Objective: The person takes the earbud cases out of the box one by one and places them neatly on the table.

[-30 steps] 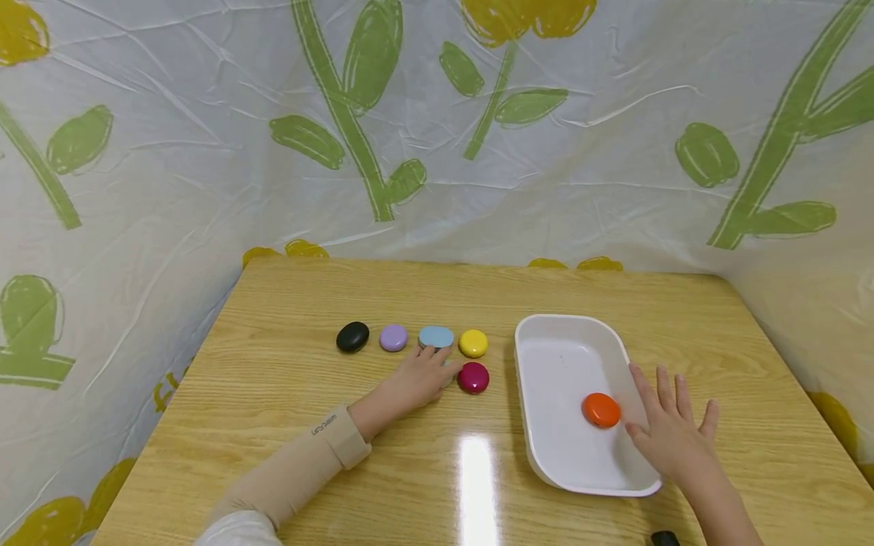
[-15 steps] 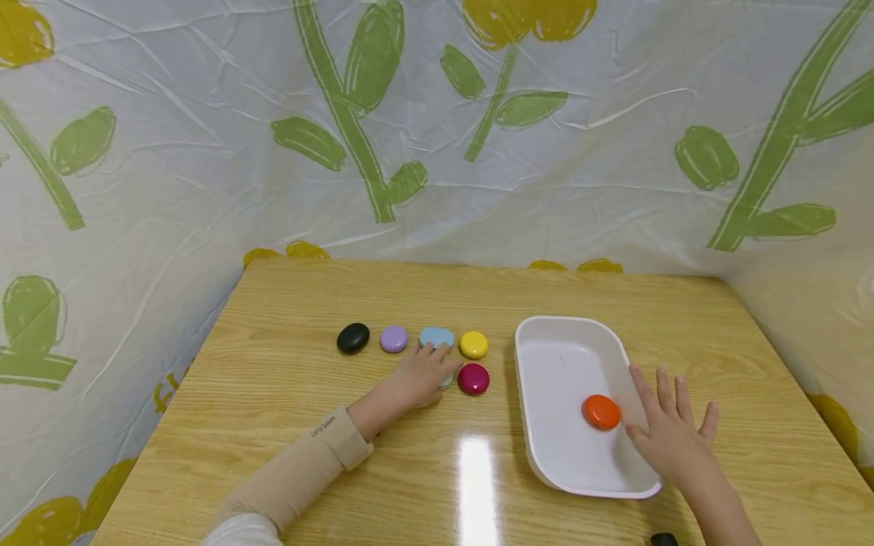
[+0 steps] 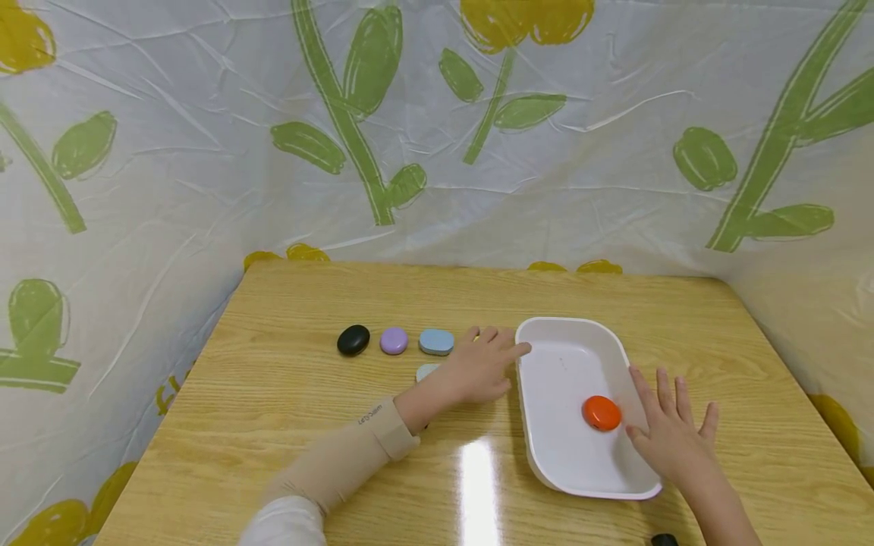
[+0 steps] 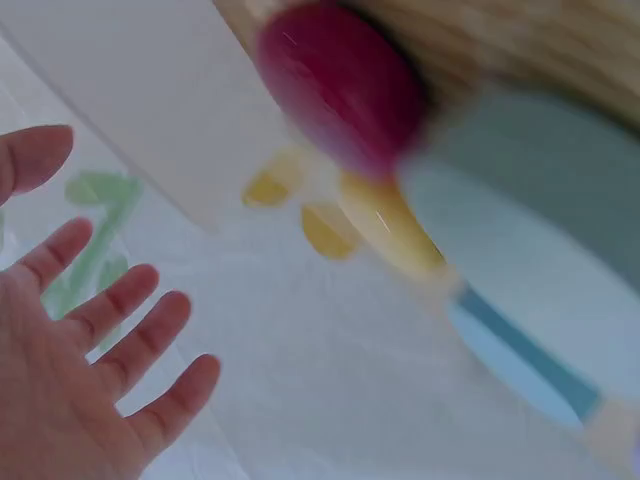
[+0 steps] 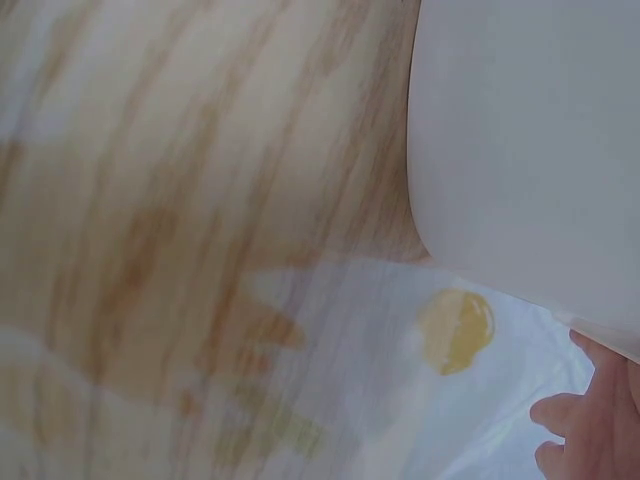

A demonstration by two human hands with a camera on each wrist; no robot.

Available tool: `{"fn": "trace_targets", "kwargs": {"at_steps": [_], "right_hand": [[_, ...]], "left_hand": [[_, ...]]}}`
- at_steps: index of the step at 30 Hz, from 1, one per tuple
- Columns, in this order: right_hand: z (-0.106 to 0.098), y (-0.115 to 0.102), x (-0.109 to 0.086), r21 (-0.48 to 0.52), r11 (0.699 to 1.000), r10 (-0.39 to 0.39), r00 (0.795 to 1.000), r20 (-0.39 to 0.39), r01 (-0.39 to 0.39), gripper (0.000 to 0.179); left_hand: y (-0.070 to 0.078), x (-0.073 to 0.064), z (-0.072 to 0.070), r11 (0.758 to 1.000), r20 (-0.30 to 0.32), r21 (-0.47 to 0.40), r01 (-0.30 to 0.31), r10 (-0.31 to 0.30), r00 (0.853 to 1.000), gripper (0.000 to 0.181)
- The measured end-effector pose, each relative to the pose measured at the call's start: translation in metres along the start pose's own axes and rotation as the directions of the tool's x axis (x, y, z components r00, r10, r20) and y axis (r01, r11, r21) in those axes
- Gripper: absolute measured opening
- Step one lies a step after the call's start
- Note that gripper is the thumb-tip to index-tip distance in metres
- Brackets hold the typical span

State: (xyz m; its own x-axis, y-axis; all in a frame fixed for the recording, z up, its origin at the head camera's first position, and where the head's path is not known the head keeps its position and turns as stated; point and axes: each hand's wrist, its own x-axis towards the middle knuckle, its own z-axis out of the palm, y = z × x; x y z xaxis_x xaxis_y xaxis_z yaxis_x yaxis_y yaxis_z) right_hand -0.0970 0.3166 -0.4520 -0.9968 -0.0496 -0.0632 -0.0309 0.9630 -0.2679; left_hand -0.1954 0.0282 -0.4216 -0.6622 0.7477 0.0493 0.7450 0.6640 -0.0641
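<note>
My left hand [image 3: 478, 369] reaches over the right end of the pieces, fingers spread, fingertips at the tray's left rim. In the left wrist view that palm holds nothing. Nearby lie a glossy magenta rounded piece [image 4: 345, 90], hidden in the head view, and a yellow one [image 4: 390, 225], of which the head view shows only a sliver. A pale green piece [image 3: 426, 371] is partly behind the wrist. My right hand [image 3: 679, 432] has its fingers spread at the right rim of the white tray [image 3: 556, 455]. Inside the tray lies an orange-red rounded piece [image 3: 602, 413].
Left of the hand, a light blue oblong piece [image 3: 436, 342], a purple one [image 3: 394, 340] and a black one [image 3: 353, 340] line up on the wooden table [image 3: 273, 409]. A small black object [image 3: 664, 540] shows at the front edge. Flower-printed sheeting [image 3: 546, 212] surrounds the table.
My left hand has moved right, from over the pale green piece to over the yellow and magenta pieces beside the tray. The right hand has stayed in place.
</note>
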Motion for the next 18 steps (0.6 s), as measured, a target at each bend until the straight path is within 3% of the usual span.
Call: {"fn": "trace_targets", "kwargs": {"at_steps": [4, 9, 18], "right_hand": [[0.000, 0.000, 0.000, 0.000, 1.000, 0.001, 1.000, 0.003, -0.001, 0.085], [0.000, 0.000, 0.000, 0.001, 1.000, 0.003, 1.000, 0.005, -0.003, 0.086], [0.001, 0.001, 0.000, 0.000, 1.000, -0.009, 1.000, -0.020, 0.009, 0.085]], "left_hand": [[0.022, 0.016, 0.004, 0.995, -0.016, 0.078, -0.069, 0.070, 0.997, 0.052], [0.051, 0.032, 0.014, 0.983, 0.009, 0.130, -0.129, 0.129, 0.992, 0.054], [0.086, 0.056, 0.027, 0.978, 0.109, 0.136, -0.155, 0.141, 0.984, 0.056]]}}
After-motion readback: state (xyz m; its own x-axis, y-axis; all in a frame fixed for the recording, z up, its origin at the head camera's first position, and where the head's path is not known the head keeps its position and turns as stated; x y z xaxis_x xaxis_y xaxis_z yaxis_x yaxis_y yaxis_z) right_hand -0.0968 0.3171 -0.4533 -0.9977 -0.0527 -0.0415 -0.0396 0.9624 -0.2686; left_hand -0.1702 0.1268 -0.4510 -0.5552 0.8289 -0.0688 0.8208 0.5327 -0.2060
